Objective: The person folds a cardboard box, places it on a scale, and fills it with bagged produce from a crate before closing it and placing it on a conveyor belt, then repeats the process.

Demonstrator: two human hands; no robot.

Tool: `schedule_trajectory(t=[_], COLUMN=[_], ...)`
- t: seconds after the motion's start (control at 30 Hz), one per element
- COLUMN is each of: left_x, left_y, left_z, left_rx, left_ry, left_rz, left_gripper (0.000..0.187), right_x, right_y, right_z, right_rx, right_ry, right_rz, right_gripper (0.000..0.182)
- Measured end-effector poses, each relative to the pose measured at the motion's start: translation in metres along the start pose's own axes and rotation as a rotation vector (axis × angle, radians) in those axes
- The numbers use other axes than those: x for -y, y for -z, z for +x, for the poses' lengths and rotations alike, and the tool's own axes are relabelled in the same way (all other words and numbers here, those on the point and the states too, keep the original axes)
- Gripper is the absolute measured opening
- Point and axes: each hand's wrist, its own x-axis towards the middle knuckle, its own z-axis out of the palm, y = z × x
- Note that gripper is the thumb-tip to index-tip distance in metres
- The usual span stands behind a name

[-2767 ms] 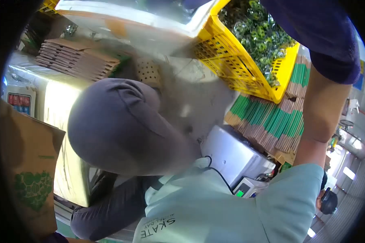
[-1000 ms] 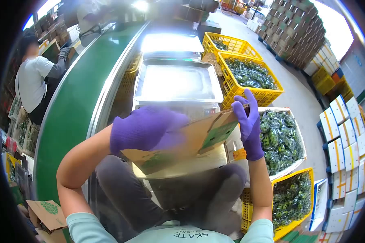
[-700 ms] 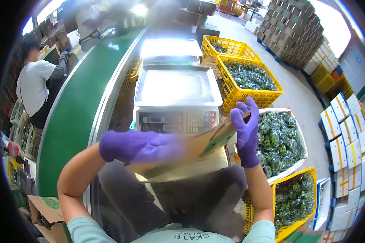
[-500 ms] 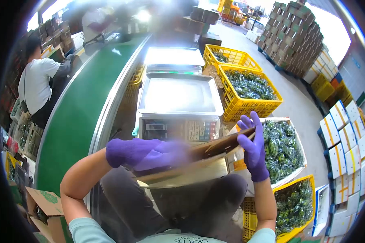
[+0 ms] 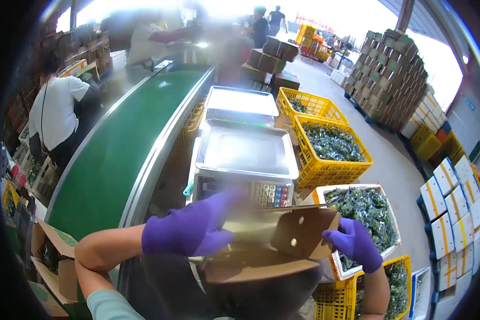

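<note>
Near silver-trayed scale [image 5: 248, 149], pinching brown cardboard box [image 5: 298, 229] with purple-gloved right hand [image 5: 357, 245]. Holding purple-gloved left hand [image 5: 186, 228] spread

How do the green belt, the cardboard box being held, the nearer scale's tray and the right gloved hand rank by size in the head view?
Largest to smallest:
1. Green belt
2. Cardboard box and nearer scale's tray: too close to rank; the former is nearer the camera
3. Right gloved hand

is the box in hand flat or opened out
Opened out: the cardboard box has walls spread apart around a hollow, a two-holed panel showing near the right hand.
</note>
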Motion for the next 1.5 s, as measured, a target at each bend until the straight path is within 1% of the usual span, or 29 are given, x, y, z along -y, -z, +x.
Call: schedule_trajectory(t=[0.03, 0.1, 0.13, 0.2, 0.23, 0.3, 0.33, 0.37, 0.4, 0.43, 0.5, 0.53, 0.6, 0.63, 0.7, 0.8, 0.9, 0.97, 1.03, 1.1, 1.13, 1.17, 1.27, 1.3, 1.33, 1.37, 1.43, 1.47, 1.5], left_x=[0.001, -0.006, -0.01, -0.013, -0.013, -0.016, -0.022, -0.021, -0.011, 0.002, 0.006, 0.008, -0.004, -0.001, 0.005, 0.003, 0.006, -0.001, -0.011, -0.016, -0.026, -0.028, -0.037, -0.034, -0.027, -0.025, -0.026, -0.026, -0.029], left_y=[-0.002, -0.009, -0.013, -0.021, -0.022, -0.027, -0.03, -0.041, -0.06, -0.077, -0.083, -0.086, -0.075, -0.072, -0.071, -0.076, -0.075, -0.064, -0.038, -0.029, -0.036, -0.041, -0.052, -0.059, -0.07, -0.079, -0.084, -0.082, -0.084], left_z=[-0.001, -0.005, -0.004, 0.006, 0.013, 0.025, 0.032, 0.04, 0.049, 0.056, 0.062, 0.063, 0.057, 0.059, 0.062, 0.066, 0.073, 0.081, 0.078, 0.075, 0.064, 0.061, 0.063, 0.065, 0.062, 0.061, 0.059, 0.065, 0.067], left_rx=[-0.045, -0.091, -0.104, -0.376, -0.374, -0.581, -0.551, -0.551, -0.541, -0.53, -0.524, -0.5, -0.36, -0.364, -0.325, -0.332, -0.391, -0.257, -0.153, 0.02, -0.044, -0.103, -0.096, -0.065, -0.002, 0.053, -0.035, 0.027, 0.046], left_ry=[-0.071, -0.048, -0.043, -0.384, -0.39, -0.463, -0.426, -0.432, -0.508, -0.587, -0.685, -0.586, -0.36, -0.36, -0.381, -0.392, -0.428, -0.341, -0.392, -0.344, -0.505, -0.607, -0.549, -0.511, -0.376, -0.413, -0.413, -0.414, -0.424], left_rz=[-0.002, -0.009, -0.01, 0.551, 0.555, 0.873, 0.901, 0.906, 0.965, 1.025, 1.15, 1.082, 0.975, 0.978, 1.044, 0.989, 0.926, 0.797, 0.677, 0.287, 0.65, 0.806, 0.75, 0.642, 0.57, 0.558, 0.609, 0.628, 0.631], left_gripper=[0.07, 0.067, 0.066, 0.063, 0.063, 0.06, 0.056, 0.056, 0.056, 0.056, 0.06, 0.063, 0.072, 0.072, 0.076, 0.075, 0.075, 0.075, 0.073, 0.084, 0.103, 0.117, 0.115, 0.113, 0.112, 0.112, 0.092, 0.097, 0.097], right_x=[0.009, 0.025, 0.018, 0.021, 0.025, 0.039, 0.049, 0.069, 0.051, 0.029, 0.027, 0.028, 0.055, 0.063, 0.073, 0.067, 0.035, 0.03, 0.016, 0.003, 0.005, 0.013, 0.004, -0.001, 0.0, -0.003, -0.017, -0.019, -0.022], right_y=[0.006, 0.019, 0.018, 0.008, 0.001, -0.014, -0.025, -0.04, -0.062, -0.091, -0.084, -0.076, -0.053, -0.043, -0.021, -0.014, -0.037, -0.04, -0.05, -0.069, -0.073, -0.075, -0.083, -0.081, -0.073, -0.069, -0.088, -0.09, -0.089], right_z=[-0.003, -0.009, -0.006, 0.003, 0.007, 0.017, 0.021, 0.02, 0.034, 0.041, 0.056, 0.06, 0.057, 0.05, 0.028, -0.012, -0.003, 0.006, 0.022, 0.039, 0.039, 0.038, 0.041, 0.037, 0.032, 0.03, 0.048, 0.052, 0.056], right_rx=[-0.01, 0.056, 0.054, 0.046, 0.052, 0.058, 0.07, 0.215, 0.371, 0.007, -0.049, -0.058, 0.489, 0.486, 0.474, 0.386, 0.28, 0.252, 0.217, -0.032, -0.219, -0.421, -0.623, -0.552, -0.63, -0.695, -0.588, -0.604, -0.435], right_ry=[0.011, 0.069, 0.228, 0.279, 0.332, 0.465, 0.525, 0.496, 0.631, 0.937, 1.219, 1.223, 0.681, 0.684, 0.462, 0.558, 0.676, 0.658, 0.647, 0.821, 0.933, 1.031, 1.105, 1.023, 1.023, 0.967, 0.858, 0.834, 0.865], right_rz=[0.002, -0.374, -0.606, -0.651, -0.697, -0.829, -0.866, -0.858, -0.914, -1.06, -1.01, -1.02, -0.93, -0.934, -0.585, -0.261, -0.416, -0.39, -0.365, -0.307, -0.264, -0.23, -0.337, -0.387, -0.325, -0.339, -0.099, -0.092, -0.073], right_gripper=[0.029, 0.035, 0.039, 0.038, 0.038, 0.037, 0.038, 0.037, 0.04, 0.044, 0.044, 0.044, 0.043, 0.043, 0.044, 0.045, 0.04, 0.037, 0.035, 0.029, 0.027, 0.027, 0.042, 0.046, 0.05, 0.057, 0.069, 0.069, 0.075])
